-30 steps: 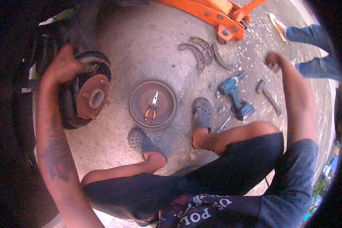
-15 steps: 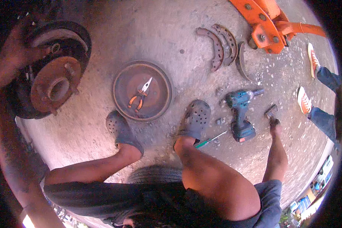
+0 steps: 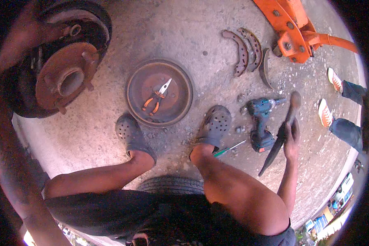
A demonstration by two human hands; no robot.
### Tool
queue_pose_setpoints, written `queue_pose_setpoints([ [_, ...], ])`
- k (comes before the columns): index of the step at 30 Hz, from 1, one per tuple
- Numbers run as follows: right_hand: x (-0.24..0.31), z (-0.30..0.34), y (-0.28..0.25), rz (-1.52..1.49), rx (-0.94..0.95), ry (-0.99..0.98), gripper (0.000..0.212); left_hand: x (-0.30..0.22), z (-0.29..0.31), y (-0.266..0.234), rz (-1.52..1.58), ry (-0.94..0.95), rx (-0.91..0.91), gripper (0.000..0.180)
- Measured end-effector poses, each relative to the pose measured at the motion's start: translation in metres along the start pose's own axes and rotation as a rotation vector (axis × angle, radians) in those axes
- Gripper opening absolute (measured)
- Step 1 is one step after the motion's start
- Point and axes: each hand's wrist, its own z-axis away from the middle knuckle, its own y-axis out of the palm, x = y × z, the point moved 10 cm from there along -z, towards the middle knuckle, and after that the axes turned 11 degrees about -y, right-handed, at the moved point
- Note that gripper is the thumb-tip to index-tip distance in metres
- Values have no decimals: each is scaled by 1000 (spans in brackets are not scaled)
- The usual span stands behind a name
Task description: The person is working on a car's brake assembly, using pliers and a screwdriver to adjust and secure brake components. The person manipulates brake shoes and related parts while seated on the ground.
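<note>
Our right hand point(image 3: 292, 137) grips a hammer point(image 3: 281, 133) mid-handle, just right of the drill point(image 3: 261, 123), head raised clear of it. Our left hand point(image 3: 18, 39) wraps the wheel hub point(image 3: 65, 80), far left of the drill, for support.

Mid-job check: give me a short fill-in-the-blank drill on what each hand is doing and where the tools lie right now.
1. The right hand holds a long dark hammer just right of the teal cordless ____.
2. The orange-handled pliers lie inside the round rusty brake ____.
3. The left hand rests on the top of the rusty wheel ____ assembly.
4. The curved worn brake shoes lie on the concrete beside the ____ floor jack.

Missing words: drill; drum; hub; orange
</note>
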Motion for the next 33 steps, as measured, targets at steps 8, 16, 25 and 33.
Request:
queue_pose_setpoints([
  [8, 56, -71, 193, -330, 239, 228, 36, -17, 22, 10, 2, 61, -2, 86],
  [16, 57, -101, 243, -172, 307, 18, 42, -29, 44, 22, 23, 119, 16, 85],
  [25, 38, -132, 258, -82, 328, -81, 51, -43, 59, 31, 29, 168, 29, 84],
  [33, 24, -145, 247, 63, 181, -151, 42, -51, 68, 37, 43, 190, 35, 83],
])
